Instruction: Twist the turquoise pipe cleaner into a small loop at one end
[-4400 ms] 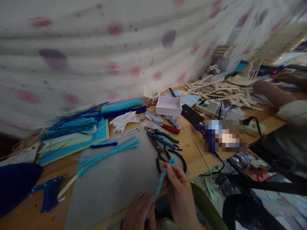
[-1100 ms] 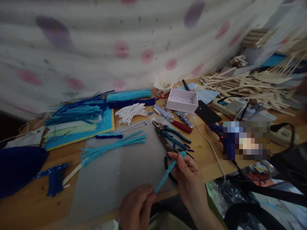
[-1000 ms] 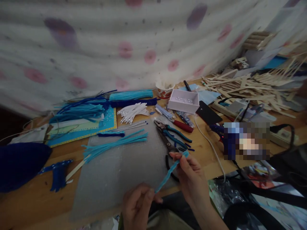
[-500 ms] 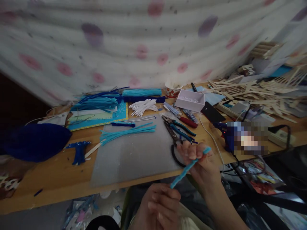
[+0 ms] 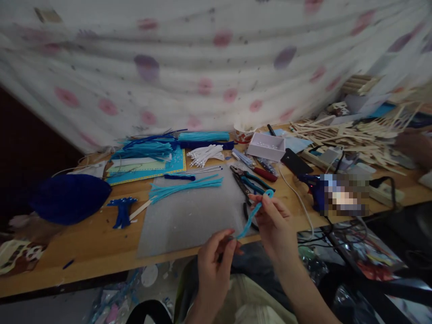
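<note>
A light blue twisted pipe cleaner [image 5: 251,215] runs between both my hands at the table's near edge. My right hand [image 5: 275,220] pinches its upper end, which curls into a small loop. My left hand [image 5: 214,261] pinches its lower end just below the table edge, above my lap. Both hands hover over the near right corner of a grey foam sheet [image 5: 189,211]. Pliers with blue handles [image 5: 248,180] and black-handled scissors lie just beyond my right hand.
Bundles of light and dark blue pipe cleaners [image 5: 184,186], white stamens [image 5: 204,154], a white box [image 5: 266,146], a red-handled tool and a black phone [image 5: 297,162] lie on the wooden table. Wooden sticks [image 5: 354,135] pile at the right. A dark blue cloth [image 5: 67,198] sits left.
The view has pulled back and swung left over the frames. My left hand has opened from a fist into a fingertip pinch on the lower end. The pipe cleaner's top end shows a loop again.
</note>
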`<act>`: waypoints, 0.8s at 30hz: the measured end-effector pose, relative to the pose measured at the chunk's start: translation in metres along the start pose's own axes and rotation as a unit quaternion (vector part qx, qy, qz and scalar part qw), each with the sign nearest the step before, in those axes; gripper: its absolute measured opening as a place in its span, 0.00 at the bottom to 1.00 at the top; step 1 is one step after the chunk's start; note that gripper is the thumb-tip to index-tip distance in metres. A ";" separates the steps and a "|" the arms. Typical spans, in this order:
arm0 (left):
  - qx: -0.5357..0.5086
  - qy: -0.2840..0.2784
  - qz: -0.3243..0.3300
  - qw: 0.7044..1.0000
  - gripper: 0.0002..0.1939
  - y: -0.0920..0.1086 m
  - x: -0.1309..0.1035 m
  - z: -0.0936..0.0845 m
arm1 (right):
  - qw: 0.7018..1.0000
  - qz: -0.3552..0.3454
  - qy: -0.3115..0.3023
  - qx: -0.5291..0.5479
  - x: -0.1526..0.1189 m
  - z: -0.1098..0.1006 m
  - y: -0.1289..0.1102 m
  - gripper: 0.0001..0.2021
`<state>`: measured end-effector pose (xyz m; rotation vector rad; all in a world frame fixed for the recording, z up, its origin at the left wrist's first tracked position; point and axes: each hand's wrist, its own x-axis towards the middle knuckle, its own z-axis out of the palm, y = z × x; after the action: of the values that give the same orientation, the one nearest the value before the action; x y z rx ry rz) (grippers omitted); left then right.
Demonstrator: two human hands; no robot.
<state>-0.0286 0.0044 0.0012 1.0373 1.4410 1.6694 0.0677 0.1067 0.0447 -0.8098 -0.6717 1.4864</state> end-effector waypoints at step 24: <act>0.074 -0.182 0.012 0.980 0.06 -0.011 -0.004 0.008 | 0.997 0.049 0.048 0.026 0.000 -0.035 -0.006 0.13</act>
<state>-0.0194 0.0062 -0.0096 1.3664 1.3261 1.3156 0.0994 0.1051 0.0291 -0.8797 -0.5252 1.5369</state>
